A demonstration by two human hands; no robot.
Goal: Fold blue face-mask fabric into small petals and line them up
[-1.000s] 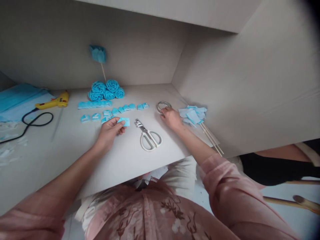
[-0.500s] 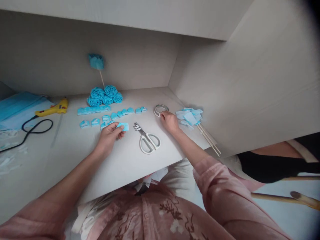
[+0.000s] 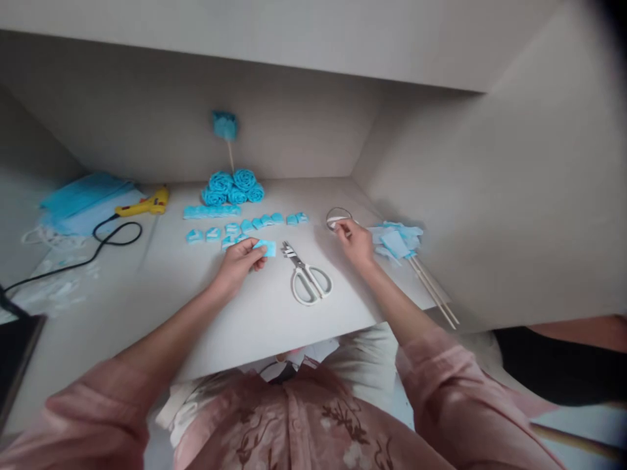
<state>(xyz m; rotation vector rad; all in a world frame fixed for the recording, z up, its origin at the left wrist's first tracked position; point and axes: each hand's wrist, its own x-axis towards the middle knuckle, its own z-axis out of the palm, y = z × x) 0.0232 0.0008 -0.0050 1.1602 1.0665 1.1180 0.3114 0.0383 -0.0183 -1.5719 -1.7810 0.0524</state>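
Between the thumb and fingers of my left hand point(image 3: 240, 264) is a small light-blue piece of fabric point(image 3: 267, 248). My right hand point(image 3: 356, 243) is closed at the near edge of a roll of tape point(image 3: 337, 211), pinching it; the fingertips are partly hidden. Scissors point(image 3: 306, 275) with white handles lie on the table between my hands, short white strips point(image 3: 290, 251) stuck across their blades. Small folded blue pieces point(image 3: 267, 220) lie in rows beyond my left hand, with a longer blue strip point(image 3: 211, 212) behind them.
Rolled blue flowers point(image 3: 232, 188) are piled at the back, a blue flower on a stick point(image 3: 225, 125) rising behind. To the left are a yellow glue gun point(image 3: 144, 203), its black cord and blue sheets point(image 3: 88, 196). Blue scraps point(image 3: 398, 240) and thin sticks point(image 3: 435, 294) lie right.
The view has swung left, so everything sits further right in it. My right hand's fingers have turned at the tape roll, which looks tilted. My left hand keeps the blue piece.
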